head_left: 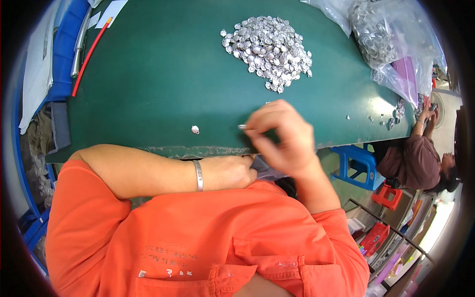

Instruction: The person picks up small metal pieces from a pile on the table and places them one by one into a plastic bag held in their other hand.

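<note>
My right hand [282, 136] is raised over the table's near edge, thumb and forefinger pinching a small silver metal piece [242, 126]. Below and to its left, my left hand [230, 172] is closed at the table edge, on what looks like a grey plastic bag [268, 171]; its fingertips are partly hidden. One small round metal charm [195, 129] with a loop lies alone on the green tabletop [148, 84], left of my right hand. Farther off is a heap of similar silver charms [269, 49]. Part of another small piece shows just beyond my right knuckles.
Clear plastic bags [381, 39] of metal parts stand at the far right, with scattered bits [391, 121] nearby. A red pencil [91, 57] and a blue bin [64, 54] are at left. A co-worker [413, 158] sits at right, near a blue stool [357, 166].
</note>
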Tool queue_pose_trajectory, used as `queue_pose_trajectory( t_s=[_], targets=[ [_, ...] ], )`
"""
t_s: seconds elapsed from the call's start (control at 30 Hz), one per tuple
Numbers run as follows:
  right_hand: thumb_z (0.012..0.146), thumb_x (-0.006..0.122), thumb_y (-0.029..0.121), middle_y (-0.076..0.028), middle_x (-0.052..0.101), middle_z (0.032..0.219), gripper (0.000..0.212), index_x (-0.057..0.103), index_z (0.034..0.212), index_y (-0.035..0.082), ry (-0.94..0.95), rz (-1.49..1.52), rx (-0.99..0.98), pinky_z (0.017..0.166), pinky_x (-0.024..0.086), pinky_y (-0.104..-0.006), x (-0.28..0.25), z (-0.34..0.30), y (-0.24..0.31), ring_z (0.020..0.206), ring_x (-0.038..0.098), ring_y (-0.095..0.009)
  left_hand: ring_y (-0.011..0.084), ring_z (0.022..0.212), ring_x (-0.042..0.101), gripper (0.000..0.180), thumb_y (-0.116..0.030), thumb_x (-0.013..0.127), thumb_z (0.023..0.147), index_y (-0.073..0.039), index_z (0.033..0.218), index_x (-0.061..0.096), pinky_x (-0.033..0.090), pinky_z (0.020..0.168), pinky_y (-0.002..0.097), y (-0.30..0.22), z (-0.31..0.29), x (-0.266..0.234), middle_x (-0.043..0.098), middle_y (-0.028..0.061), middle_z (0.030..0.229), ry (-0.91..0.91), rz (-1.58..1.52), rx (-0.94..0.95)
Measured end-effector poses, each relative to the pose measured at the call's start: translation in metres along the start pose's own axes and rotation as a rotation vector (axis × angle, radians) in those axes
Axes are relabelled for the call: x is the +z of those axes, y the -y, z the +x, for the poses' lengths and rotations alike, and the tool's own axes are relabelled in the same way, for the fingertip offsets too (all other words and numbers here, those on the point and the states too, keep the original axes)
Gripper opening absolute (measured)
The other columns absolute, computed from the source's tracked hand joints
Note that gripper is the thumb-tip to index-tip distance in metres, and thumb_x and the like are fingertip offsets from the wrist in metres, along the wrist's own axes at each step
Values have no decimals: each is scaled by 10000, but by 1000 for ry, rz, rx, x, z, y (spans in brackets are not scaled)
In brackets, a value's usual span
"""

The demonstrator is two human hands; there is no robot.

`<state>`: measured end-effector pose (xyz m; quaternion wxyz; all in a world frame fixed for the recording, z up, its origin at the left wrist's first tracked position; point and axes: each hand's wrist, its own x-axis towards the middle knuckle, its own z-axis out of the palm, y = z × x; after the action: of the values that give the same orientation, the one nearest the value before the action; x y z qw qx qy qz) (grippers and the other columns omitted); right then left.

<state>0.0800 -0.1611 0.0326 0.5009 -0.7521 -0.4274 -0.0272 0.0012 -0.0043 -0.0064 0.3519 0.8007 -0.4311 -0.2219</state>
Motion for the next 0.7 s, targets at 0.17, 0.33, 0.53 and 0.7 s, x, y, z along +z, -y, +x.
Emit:
queue_pose_trajectory(
  t_s=[0.17, 0.33, 0.53, 0.7],
  targets=[
    [652, 619, -98, -65, 621, 804, 256, 609, 854, 58, 3, -187, -117, 650, 472, -373, 8, 7, -5, 726, 590, -275, 413, 896, 638, 203, -154, 552, 797, 43, 827, 587, 538, 768, 410, -1, 0, -4, 539, 357, 1103, 104, -70, -23],
    [746, 671, -98, -98, 659, 826, 180, 644, 865, 33, -184, -254, 313, 664, 515, -327, -27, 1, -9, 752, 629, -265, 444, 919, 647, 228, -161, 548, 803, 66, 805, 573, 559, 776, 404, 0, -3, 6, 504, 402, 1203, -40, 74, 58],
    [746, 681, -104, -92, 650, 831, 198, 627, 885, 26, -136, -200, 272, 670, 514, -306, -16, -10, -15, 766, 642, -218, 432, 925, 658, 221, -149, 552, 797, 72, 796, 567, 567, 782, 395, 2, -1, 6, 461, 436, 1249, 20, 100, 41],
    [826, 615, -142, -108, 630, 889, 210, 532, 963, -7, -280, 432, 526, 672, 537, -272, -30, -19, -4, 792, 644, -159, 423, 983, 646, 208, -143, 565, 776, 65, 784, 576, 559, 811, 386, 1, -1, 5, 506, 420, 1206, -54, 102, 54]
  ],
)
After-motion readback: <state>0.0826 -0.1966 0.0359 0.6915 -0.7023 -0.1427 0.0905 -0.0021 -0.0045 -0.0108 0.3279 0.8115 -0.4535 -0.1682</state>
